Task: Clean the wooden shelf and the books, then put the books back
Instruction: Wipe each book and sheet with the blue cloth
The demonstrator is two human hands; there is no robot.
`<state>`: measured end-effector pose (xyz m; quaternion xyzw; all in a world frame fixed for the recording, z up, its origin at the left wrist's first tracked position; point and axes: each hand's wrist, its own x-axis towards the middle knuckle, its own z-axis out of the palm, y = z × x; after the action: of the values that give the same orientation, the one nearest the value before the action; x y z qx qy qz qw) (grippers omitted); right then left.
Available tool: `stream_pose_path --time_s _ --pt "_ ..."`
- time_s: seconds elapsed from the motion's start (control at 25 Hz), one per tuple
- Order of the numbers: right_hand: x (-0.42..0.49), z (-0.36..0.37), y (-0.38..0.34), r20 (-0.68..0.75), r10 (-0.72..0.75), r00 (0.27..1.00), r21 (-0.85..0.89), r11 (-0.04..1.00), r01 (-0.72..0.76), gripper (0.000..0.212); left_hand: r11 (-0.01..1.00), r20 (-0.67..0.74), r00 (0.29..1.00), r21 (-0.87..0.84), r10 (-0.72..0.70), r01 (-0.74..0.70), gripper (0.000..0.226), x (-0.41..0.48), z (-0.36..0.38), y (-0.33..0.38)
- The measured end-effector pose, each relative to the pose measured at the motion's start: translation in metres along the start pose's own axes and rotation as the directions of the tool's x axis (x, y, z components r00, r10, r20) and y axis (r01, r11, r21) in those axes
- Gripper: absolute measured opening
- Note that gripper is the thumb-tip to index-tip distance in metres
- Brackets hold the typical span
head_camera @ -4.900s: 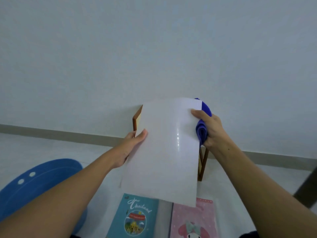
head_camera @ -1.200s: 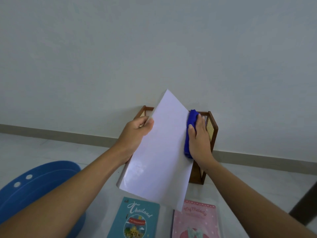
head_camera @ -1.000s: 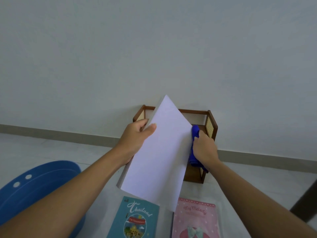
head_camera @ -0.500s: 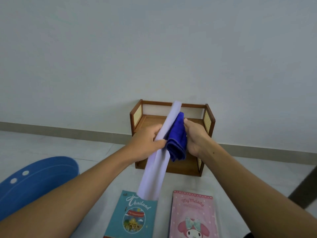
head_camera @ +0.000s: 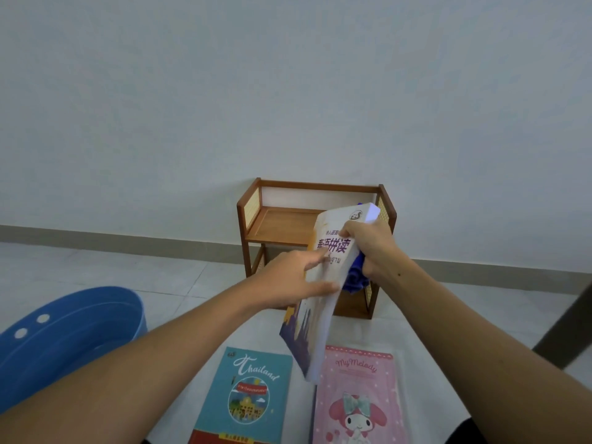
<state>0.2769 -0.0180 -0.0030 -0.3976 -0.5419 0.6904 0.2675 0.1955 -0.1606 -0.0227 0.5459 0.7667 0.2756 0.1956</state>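
The wooden shelf [head_camera: 282,225] stands against the wall with its top tier bare. In front of it I hold a white book with purple print [head_camera: 320,315], tilted with its front cover facing left. My right hand [head_camera: 373,246] grips the book's top end and also clutches the blue cloth [head_camera: 354,278], which is bunched behind the book. My left hand [head_camera: 294,277] lies against the cover with its fingers straight. A teal "Thailand" book [head_camera: 250,395] and a pink "My Melody" book [head_camera: 355,395] lie flat side by side on the floor below.
A blue plastic basin [head_camera: 70,334] sits on the tiled floor at the left. A dark slanted leg or bar [head_camera: 570,331] crosses the right edge. The shelf's lower tier is mostly hidden behind the book and my hands.
The book has turned from its blank back, past edge-on, to show its printed front cover. My right hand moved from wiping to gripping the book's top. My left hand's grip loosened.
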Motion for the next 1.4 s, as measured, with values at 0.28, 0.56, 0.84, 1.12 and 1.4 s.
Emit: stream_pose_path --time_s 0.28,0.56,0.84,1.12,1.4 --pt "-0.005 -0.034 -0.005 0.098 0.040 0.994 0.018 0.999 -0.042 0.037 0.824 -0.077 0.869 -0.368 -0.488 0.431 0.064 0.013 -0.001 -0.060" --pt "0.014 -0.067 0.011 0.066 0.023 0.998 -0.102 0.995 -0.016 0.024 0.711 0.219 0.863 -0.494 -0.455 0.500 0.024 0.020 0.035 -0.065" --pt "0.048 -0.112 0.093 -0.072 0.089 0.993 -0.303 0.947 -0.107 0.030 0.758 0.142 0.834 -0.359 -0.533 0.545 0.032 0.031 0.116 -0.087" --pt "0.077 -0.142 0.212 -0.217 0.244 0.945 -0.359 0.880 -0.310 0.065 0.733 0.190 0.805 -0.336 -0.562 0.591 0.035 0.017 0.230 -0.138" --pt "0.096 -0.155 0.259 -0.262 0.312 0.913 -0.347 0.853 -0.391 0.069 0.752 0.200 0.798 -0.270 -0.568 0.602 0.034 0.020 0.268 -0.165"
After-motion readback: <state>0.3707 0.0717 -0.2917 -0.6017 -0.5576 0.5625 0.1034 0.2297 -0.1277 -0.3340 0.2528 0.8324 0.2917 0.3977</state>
